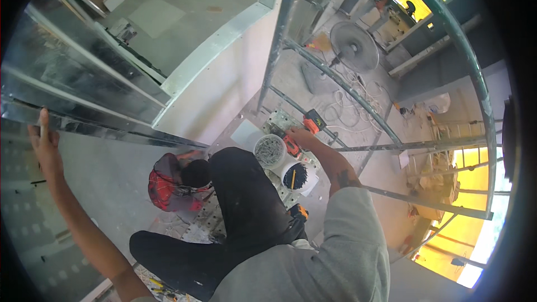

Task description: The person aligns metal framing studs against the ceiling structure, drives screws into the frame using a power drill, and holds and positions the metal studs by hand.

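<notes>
My left hand (47, 144) is raised at the far left, its index finger stretched up against a long shiny metal stud (100, 127); the fingers are apart and not wrapped round it. My right hand (302, 137) is closed round the handle of a red-and-black cordless drill (291, 145), whose orange-and-black battery end sticks out beyond the fist. Beside the drill stands a white bucket (269, 151) of silvery screws. A second white bucket (295, 177) holds dark screws and a yellow stick. Both are close to my bent knee, on a perforated platform (282, 120).
Green scaffold rails (358, 96) rise ahead and to the right. Below on the left, a person in red (168, 183) bends beside the platform. A curved white panel (224, 70) stands ahead. Farther off are a round fan (354, 47) and loose white cable (349, 112). Another yellow-and-black tool (299, 211) lies near my hip.
</notes>
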A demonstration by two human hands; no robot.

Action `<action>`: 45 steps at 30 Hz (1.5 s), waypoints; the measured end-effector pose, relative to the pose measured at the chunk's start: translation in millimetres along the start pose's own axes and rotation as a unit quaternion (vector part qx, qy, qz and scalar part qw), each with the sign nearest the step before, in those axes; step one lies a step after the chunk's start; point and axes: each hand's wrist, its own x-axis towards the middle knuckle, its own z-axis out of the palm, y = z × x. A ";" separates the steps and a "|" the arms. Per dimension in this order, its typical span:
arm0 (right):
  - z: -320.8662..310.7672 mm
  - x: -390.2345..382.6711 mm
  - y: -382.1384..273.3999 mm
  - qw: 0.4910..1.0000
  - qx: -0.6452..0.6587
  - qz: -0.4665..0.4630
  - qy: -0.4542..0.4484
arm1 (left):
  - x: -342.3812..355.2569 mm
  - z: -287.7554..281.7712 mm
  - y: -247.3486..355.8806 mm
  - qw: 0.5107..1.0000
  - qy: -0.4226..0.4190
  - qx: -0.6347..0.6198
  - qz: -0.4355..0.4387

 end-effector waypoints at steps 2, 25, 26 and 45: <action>-3.3 25.3 -14.6 0.999 -0.023 -0.019 -0.017 | 2.8 -15.2 -13.0 0.999 0.039 0.001 0.022; -475.1 84.0 -400.1 0.807 0.172 -0.276 0.494 | -32.3 56.1 50.2 0.992 -0.058 0.006 0.115; -508.7 83.6 -428.2 0.763 0.161 -0.290 0.554 | -28.6 49.4 43.6 0.991 -0.060 0.004 0.121; -623.7 153.5 -506.1 0.572 0.201 -0.203 0.769 | 91.3 28.7 210.2 0.910 -0.040 -0.393 0.128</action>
